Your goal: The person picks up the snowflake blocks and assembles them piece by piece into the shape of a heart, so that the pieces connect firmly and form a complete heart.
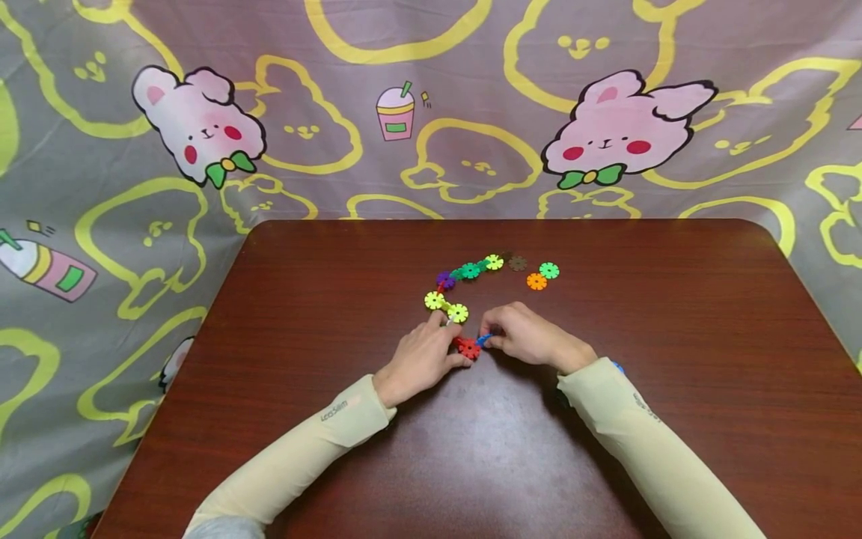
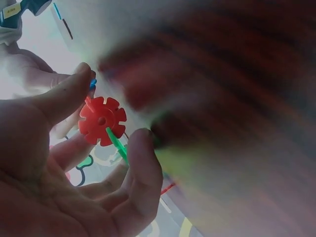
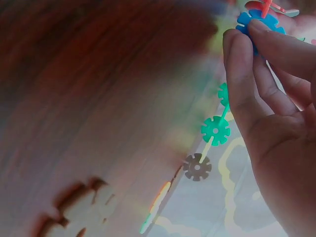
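A slotted blue disc (image 3: pixel 259 22) sits pinched between the thumb and fingers of my right hand (image 1: pixel 528 335). It meets the edge of a slotted red disc (image 2: pixel 102 121), which my left hand (image 1: pixel 420 358) holds with thumb and fingers about it. A green piece (image 2: pixel 116 143) fits into the red disc near the left fingertips. Beyond the left hand a chain of slotted discs curves away on the table, with a yellow disc (image 1: pixel 458 313), a purple disc (image 1: pixel 446 281) and a green disc (image 1: pixel 470 271) in it. The left fingers partly hide where the chain meets the red disc.
The chain's far end has another yellow disc (image 1: pixel 494 262) and a brown disc (image 1: pixel 518 263). To its right lie an orange disc (image 1: pixel 536 281) and a light green disc (image 1: pixel 549 270), edges together. The brown table (image 1: pixel 303 299) ends at a patterned cloth (image 1: pixel 471 97).
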Demonstrator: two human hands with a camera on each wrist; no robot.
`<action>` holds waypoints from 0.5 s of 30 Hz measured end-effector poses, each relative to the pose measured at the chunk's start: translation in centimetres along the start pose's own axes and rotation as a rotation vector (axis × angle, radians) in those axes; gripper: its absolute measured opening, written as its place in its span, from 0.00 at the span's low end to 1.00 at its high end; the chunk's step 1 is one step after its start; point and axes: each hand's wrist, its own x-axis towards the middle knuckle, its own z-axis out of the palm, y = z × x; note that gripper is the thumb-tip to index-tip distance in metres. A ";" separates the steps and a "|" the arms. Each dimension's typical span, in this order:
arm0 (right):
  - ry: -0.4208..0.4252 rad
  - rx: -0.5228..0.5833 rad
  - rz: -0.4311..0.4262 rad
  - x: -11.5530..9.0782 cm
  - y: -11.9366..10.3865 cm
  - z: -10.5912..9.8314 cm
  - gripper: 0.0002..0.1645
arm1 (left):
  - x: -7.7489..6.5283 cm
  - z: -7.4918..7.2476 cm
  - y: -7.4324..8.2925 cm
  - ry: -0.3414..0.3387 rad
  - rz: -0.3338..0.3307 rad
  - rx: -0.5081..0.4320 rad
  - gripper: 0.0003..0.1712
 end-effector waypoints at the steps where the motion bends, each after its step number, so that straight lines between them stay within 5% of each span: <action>1: -0.001 0.000 -0.004 0.0 0.0 0.0 0.04 | 0.0 0.0 0.0 -0.001 0.000 0.002 0.18; 15: -0.014 0.021 -0.012 -0.1 0.2 -0.2 0.04 | 0.1 -0.4 0.2 -0.026 -0.013 -0.022 0.19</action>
